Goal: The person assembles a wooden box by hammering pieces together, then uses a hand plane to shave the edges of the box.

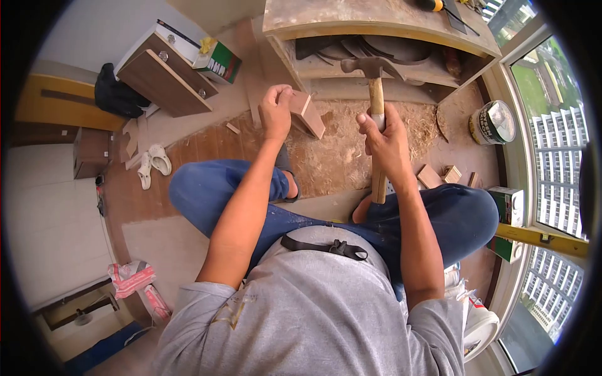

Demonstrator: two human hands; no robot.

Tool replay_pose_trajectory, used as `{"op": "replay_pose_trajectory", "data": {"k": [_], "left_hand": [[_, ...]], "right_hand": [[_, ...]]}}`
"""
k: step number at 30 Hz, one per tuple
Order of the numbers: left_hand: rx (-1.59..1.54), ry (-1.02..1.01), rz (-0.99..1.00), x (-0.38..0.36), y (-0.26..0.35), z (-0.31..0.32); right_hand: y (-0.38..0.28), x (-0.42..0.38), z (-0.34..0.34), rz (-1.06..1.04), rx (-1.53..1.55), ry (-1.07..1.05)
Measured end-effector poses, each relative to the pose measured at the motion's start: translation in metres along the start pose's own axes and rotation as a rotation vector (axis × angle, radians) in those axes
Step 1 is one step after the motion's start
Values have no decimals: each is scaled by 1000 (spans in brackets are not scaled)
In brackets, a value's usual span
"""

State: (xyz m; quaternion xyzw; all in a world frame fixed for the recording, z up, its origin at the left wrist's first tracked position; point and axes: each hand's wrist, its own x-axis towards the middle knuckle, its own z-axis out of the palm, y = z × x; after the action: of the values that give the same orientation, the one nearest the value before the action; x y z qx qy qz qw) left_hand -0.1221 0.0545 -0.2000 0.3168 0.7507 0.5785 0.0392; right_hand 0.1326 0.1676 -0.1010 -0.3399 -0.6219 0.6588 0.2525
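Note:
My right hand (386, 139) is wrapped round the wooden handle of a claw hammer (376, 94). The hammer stands nearly upright, its metal head raised and the handle's butt pointing down between my knees. To the left, my left hand (276, 116) has its fingers closed at the near end of a small angled wooden piece (306, 114), which has reddish-brown faces and a pale edge. The fingertips meet at its upper corner, and part of the piece is hidden behind them. Wood shavings (357, 147) cover the floor beneath both hands.
A dusty wooden workbench (376, 28) with an open shelf stands ahead. Wood offcuts (429, 177) and a paint bucket (493, 123) are on the right, near the window. A yellow spirit level (542, 240) lies beside my knee. White clogs (154, 164) and a drawer unit (164, 81) are at left.

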Motion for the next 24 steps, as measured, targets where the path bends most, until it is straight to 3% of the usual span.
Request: {"op": "replay_pose_trajectory", "data": {"k": [5,15,20,24], "left_hand": [[49,150,-32,-4,-5,9],[20,109,-17,-10,-2,15],[191,93,89,-15,2,13],[108,81,-80,-18,14,13]], "right_hand": [[6,-1,0,-28,-107,-31],[2,4,0,15,-186,-23],[-12,7,-4,55,-225,-41],[-30,9,-9,104,-217,-32]]}}
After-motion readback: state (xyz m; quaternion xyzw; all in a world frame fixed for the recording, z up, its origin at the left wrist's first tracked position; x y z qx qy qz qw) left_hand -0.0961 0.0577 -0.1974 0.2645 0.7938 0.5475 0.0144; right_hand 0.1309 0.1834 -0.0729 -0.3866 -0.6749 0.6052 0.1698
